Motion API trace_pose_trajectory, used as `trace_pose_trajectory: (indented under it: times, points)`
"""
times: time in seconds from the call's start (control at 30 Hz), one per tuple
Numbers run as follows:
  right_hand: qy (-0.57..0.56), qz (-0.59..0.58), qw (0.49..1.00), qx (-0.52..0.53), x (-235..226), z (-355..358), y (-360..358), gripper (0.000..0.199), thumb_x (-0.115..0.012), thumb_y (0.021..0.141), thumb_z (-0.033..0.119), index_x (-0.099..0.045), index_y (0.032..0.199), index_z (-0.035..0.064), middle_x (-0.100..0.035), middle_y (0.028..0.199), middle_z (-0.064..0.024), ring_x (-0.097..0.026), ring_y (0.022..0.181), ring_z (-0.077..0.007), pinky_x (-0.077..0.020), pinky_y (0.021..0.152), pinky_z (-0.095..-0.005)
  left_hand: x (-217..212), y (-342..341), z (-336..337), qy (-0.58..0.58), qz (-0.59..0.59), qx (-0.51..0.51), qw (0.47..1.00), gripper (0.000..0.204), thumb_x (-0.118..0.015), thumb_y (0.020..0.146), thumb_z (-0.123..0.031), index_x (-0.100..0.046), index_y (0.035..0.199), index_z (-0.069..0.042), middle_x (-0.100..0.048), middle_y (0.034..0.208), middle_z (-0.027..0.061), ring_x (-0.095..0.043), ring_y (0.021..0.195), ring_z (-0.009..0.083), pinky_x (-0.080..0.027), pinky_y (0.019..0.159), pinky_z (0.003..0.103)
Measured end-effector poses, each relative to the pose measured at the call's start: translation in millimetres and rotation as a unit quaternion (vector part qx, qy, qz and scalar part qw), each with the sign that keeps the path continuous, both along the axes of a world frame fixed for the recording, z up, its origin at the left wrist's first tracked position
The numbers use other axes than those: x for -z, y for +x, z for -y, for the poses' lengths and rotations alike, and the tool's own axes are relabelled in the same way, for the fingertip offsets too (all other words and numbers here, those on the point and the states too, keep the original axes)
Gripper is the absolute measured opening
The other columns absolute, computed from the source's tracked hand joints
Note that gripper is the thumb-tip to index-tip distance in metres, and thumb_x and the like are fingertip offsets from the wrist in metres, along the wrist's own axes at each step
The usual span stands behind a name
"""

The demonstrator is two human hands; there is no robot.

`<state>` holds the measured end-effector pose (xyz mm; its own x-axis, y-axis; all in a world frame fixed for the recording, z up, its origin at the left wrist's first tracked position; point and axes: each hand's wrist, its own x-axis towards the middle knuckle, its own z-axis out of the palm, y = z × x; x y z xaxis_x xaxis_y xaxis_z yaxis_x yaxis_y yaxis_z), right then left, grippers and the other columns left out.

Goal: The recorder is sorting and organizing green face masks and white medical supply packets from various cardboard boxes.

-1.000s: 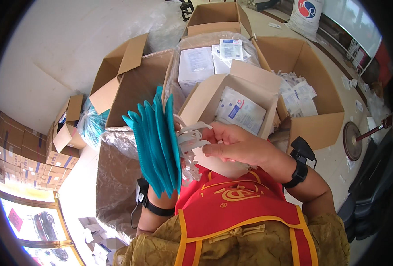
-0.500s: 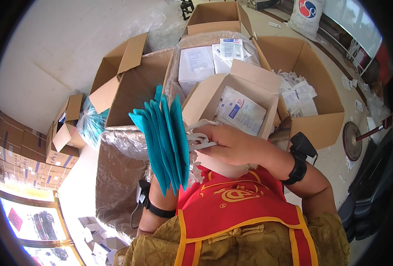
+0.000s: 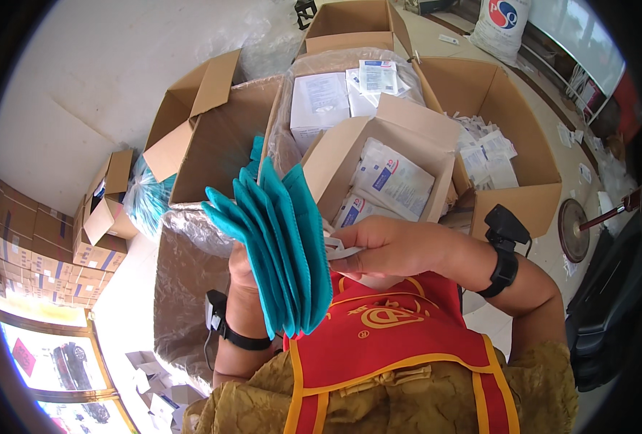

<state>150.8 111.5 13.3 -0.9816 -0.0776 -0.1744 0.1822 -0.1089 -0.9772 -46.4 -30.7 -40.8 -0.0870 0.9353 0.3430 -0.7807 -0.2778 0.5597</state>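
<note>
Several teal folded face masks (image 3: 292, 253) stand fanned in a stack in front of my chest. My left hand (image 3: 240, 266) is behind the stack, with its fingers mostly covered by the masks, and it grips them from that side. White ear loops (image 3: 341, 250) stick out on the stack's right side. Closed on these loops, my right hand (image 3: 382, 244) pinches them between thumb and fingers. Beyond it, an open carton (image 3: 335, 170) contains flat white packets (image 3: 393, 177) with blue print.
A plastic-lined carton (image 3: 285, 101) behind holds white boxes (image 3: 319, 105). To the right, a large carton (image 3: 527, 199) contains loose white packets (image 3: 491, 159). At left are open brown cartons (image 3: 227, 130), a bag of teal items (image 3: 147, 199) and stacked cartons (image 3: 39, 246).
The mask stack has come slightly lower and nearer, its right edge shifting right. Part of my left hand now shows behind it. My right hand has moved right and down, uncovering more packets.
</note>
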Motion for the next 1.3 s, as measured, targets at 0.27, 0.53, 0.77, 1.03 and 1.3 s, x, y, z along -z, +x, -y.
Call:
trace_pose_trajectory:
  times: [0.27,0.53,0.77,1.03,1.3]
  points:
    - [0.414,-0.087,0.906,-0.007,-18.0,-8.8,26.8,0.024,-0.055,0.091,0.022,-0.059,0.103,0.0015,-0.061,0.08,-0.0195,-0.06,0.075,-0.0394,-0.0458,0.066,-0.0453,-27.7,-29.6,19.6,-0.127,-0.275,-0.051,0.952,0.084,-0.087,0.065,-0.033,-0.047,0.129,0.006,-0.064,0.112,0.0175,-0.064,0.099,0.0279,-0.051,0.09,0.04]
    - [0.485,-0.076,0.871,-0.026,-36.5,-13.2,40.0,0.028,-0.059,0.091,0.028,-0.054,0.079,0.0037,-0.056,0.068,-0.0137,-0.06,0.065,-0.035,-0.0454,0.055,-0.0416,-101.4,4.7,23.5,0.048,-0.873,-0.133,0.467,0.036,-0.074,0.058,-0.013,-0.058,0.091,-0.007,-0.059,0.079,0.0101,-0.058,0.058,0.0314,-0.047,0.052,0.036]
    - [0.451,-0.072,0.888,-0.054,-53.2,-3.2,66.8,0.026,-0.058,0.091,0.026,-0.055,0.081,0.0028,-0.061,0.071,-0.0161,-0.062,0.065,-0.0357,-0.048,0.056,-0.0445,-88.7,-7.1,36.2,0.129,-0.865,-0.255,0.412,0.033,-0.073,0.063,-0.026,-0.059,0.087,-0.007,-0.055,0.072,0.007,-0.058,0.055,0.0243,-0.046,0.048,0.033]
    - [0.44,0.005,0.896,-0.063,-51.2,-8.5,108.4,0.024,-0.06,0.091,0.028,-0.052,0.08,0.0086,-0.056,0.069,-0.0086,-0.058,0.058,-0.0317,-0.0439,0.05,-0.0393,-62.4,-37.6,47.1,0.115,-0.871,-0.249,0.408,0.029,-0.071,0.062,-0.027,-0.059,0.082,-0.01,-0.055,0.069,0.0048,-0.057,0.052,0.0229,-0.045,0.047,0.033]
    - [0.437,0.055,0.895,-0.064,-67.7,-12.9,132.5,0.018,-0.063,0.089,0.025,-0.059,0.08,0.0107,-0.056,0.066,-0.0056,-0.059,0.058,-0.027,-0.044,0.05,-0.0352,-55.4,-45.1,49.4,0.067,-0.875,-0.217,0.427,0.032,-0.072,0.066,-0.027,-0.064,0.092,-0.009,-0.057,0.07,0.0057,-0.06,0.058,0.0249,-0.048,0.05,0.034]
